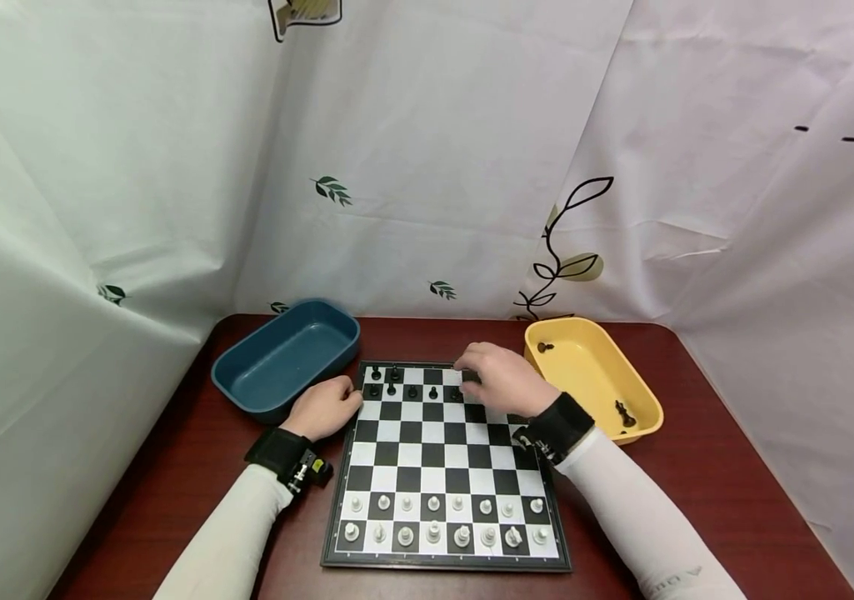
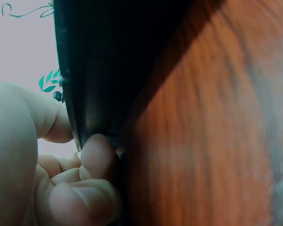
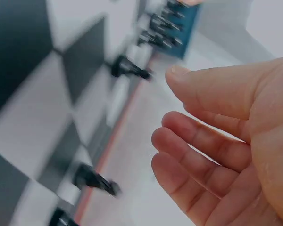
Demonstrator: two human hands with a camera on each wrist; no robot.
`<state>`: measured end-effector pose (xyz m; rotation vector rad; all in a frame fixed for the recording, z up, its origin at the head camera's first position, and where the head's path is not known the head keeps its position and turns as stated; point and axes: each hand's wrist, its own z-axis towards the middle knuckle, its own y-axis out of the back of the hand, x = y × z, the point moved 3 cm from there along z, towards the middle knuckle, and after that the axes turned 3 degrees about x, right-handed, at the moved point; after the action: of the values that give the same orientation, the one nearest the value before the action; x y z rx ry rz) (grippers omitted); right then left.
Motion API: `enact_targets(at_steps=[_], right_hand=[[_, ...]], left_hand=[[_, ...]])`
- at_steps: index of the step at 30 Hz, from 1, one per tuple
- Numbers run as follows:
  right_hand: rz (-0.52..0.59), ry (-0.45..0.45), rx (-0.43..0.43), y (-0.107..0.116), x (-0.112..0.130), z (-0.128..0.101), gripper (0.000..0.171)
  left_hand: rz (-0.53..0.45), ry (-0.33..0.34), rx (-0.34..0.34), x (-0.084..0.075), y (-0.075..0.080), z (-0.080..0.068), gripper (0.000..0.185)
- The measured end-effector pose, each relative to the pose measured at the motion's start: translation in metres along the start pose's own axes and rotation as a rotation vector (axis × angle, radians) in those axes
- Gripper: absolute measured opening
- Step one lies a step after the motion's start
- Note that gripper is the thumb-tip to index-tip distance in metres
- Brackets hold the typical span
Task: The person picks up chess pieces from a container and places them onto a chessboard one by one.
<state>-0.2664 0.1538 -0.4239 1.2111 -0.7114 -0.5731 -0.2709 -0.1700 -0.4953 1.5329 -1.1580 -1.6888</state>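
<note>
A chessboard lies on a dark red table. White pieces fill its two near rows, and several black pieces stand at the far left. My left hand grips the board's left edge, thumb on one side and curled fingers on the other. My right hand hovers over the far right squares. In the right wrist view its fingers are relaxed and hold nothing, with black pieces just ahead of them.
A blue bin stands at the back left, just behind my left hand. At the back right a yellow bin holds two black pieces. White curtains with leaf prints close off the back and both sides.
</note>
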Motion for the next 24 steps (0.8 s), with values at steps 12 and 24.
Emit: enact_targets(at_steps=[12,24], right_hand=[[0.053,-0.141,-0.155,0.054,-0.043,-0.03,0.027],[0.059,-0.266,-0.225,0.062,-0.091,-0.059,0.02]], left_hand=[[0.001,-0.007,-0.001,0.002,-0.002,0.001,0.027],[0.002,-0.005,-0.003,0.002,-0.003,0.002,0.027]])
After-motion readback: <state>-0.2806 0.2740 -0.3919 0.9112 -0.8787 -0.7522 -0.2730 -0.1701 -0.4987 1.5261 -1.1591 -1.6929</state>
